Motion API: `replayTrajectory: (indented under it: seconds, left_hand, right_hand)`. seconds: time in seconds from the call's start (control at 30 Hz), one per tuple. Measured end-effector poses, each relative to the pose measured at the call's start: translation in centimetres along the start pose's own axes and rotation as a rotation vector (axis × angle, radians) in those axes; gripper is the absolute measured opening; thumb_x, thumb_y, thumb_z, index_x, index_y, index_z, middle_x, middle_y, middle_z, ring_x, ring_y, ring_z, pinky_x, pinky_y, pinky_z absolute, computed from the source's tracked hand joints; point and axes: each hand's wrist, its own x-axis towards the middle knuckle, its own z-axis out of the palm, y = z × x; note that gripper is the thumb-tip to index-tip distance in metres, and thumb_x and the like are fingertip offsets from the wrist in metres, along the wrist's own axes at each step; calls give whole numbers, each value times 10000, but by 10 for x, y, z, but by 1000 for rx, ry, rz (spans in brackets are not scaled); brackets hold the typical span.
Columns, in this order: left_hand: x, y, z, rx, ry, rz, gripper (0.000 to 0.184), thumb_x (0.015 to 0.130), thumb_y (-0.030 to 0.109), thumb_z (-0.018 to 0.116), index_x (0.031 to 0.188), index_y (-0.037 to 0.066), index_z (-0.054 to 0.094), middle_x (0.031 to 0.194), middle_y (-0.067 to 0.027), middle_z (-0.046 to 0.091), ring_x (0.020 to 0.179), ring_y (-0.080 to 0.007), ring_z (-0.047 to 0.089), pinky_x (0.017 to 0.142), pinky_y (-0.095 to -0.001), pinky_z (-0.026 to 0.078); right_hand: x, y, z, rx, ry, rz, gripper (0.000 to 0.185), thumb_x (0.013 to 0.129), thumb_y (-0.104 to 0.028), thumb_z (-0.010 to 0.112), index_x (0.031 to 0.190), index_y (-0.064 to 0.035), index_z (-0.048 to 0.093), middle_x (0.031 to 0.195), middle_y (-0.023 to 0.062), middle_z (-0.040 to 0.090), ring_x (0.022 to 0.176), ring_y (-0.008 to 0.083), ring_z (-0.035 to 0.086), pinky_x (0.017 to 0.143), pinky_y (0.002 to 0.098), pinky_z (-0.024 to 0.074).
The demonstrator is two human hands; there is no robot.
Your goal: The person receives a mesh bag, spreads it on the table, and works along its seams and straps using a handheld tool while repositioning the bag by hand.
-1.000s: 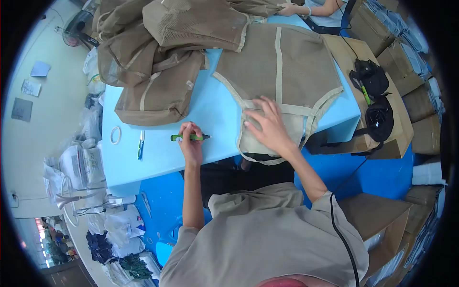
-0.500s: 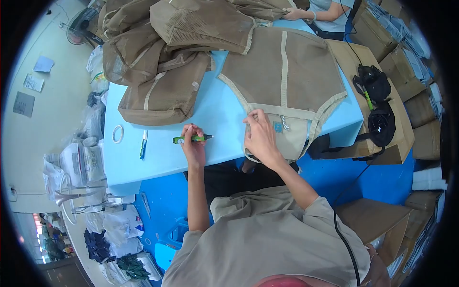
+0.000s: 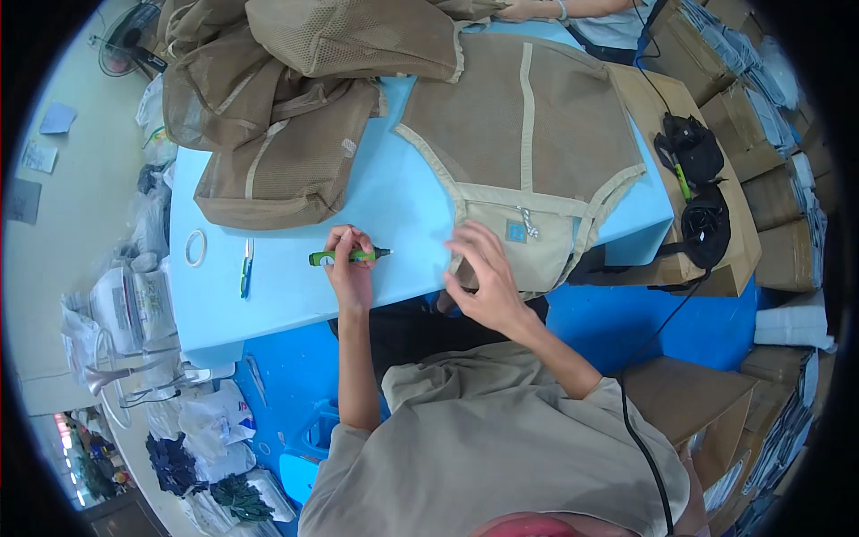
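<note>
My left hand (image 3: 350, 268) is wrapped round a green marker (image 3: 383, 252), its tip pointing right, over the light blue table (image 3: 286, 286). My right hand (image 3: 484, 276) is at the left edge of a beige panel (image 3: 543, 242), fingers apart and curved; whether they touch the cloth I cannot tell. The panel joins a brown mesh piece (image 3: 573, 121) with pale trim, spread on the table. A small teal label (image 3: 516, 232) and a twisted cord (image 3: 530, 224) show on the panel. Left of it lies a blue-and-white cutter or pen (image 3: 246, 268).
Brown mesh bags (image 3: 277, 170) are heaped at the back left. A tape ring (image 3: 196, 249) lies near the left edge. Black pouches (image 3: 698, 188) sit on a cardboard box (image 3: 743, 224) at the right. Another person's arm (image 3: 537, 11) reaches in at the top.
My right hand moved off the middle of the panel to its left edge, uncovering the label and cord; its fingers have since spread. My left hand keeps the marker. The view has shifted slightly.
</note>
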Motion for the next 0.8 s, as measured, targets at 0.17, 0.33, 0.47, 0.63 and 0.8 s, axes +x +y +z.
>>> replayTrajectory:
  seconds: [0.17, 0.33, 0.47, 0.63, 0.8]
  left_hand:
    - [1, -5, -3, 65, 23, 21, 161, 1110, 210, 581, 1059, 63, 622, 795, -57, 637, 663, -100, 534, 573, -250, 406]
    - [2, -4, 13, 278, 48, 42, 214, 1124, 234, 573, 1029, 55, 642, 819, -62, 671, 685, -95, 563, 588, -256, 418]
    - [5, -9, 57, 358, 6, 47, 259, 1143, 250, 553, 1032, 36, 649, 884, -62, 698, 704, -93, 579, 604, -261, 442]
    - [18, -26, 100, 399, -193, -26, 259, 1130, 229, 592, 999, 16, 660, 903, -61, 708, 702, -90, 590, 619, -262, 479]
    - [31, -45, 91, 520, -268, -131, 309, 1106, 233, 645, 903, 3, 685, 882, -75, 732, 685, -90, 611, 614, -258, 507]
  right_hand:
    - [-7, 3, 12, -189, 64, 31, 575, 874, -79, 746, 1417, 25, 588, 1465, 227, 513, 1428, 445, 460, 1174, 547, 426]
    - [-18, 23, 19, -82, 109, -74, 531, 824, 32, 721, 1348, 55, 637, 1393, 217, 556, 1313, 433, 566, 1056, 491, 529]
    - [-23, 14, 12, 38, 158, -36, 451, 799, 109, 719, 1245, 51, 694, 1312, 188, 604, 1192, 388, 648, 892, 422, 599]
    - [-27, 21, 14, 88, 174, -135, 356, 793, 143, 698, 1138, 57, 710, 1207, 141, 656, 1063, 334, 648, 859, 418, 585]
    - [-27, 16, 6, -36, 64, -132, 404, 718, 145, 680, 1111, 61, 713, 1187, 140, 647, 1065, 351, 628, 882, 435, 571]
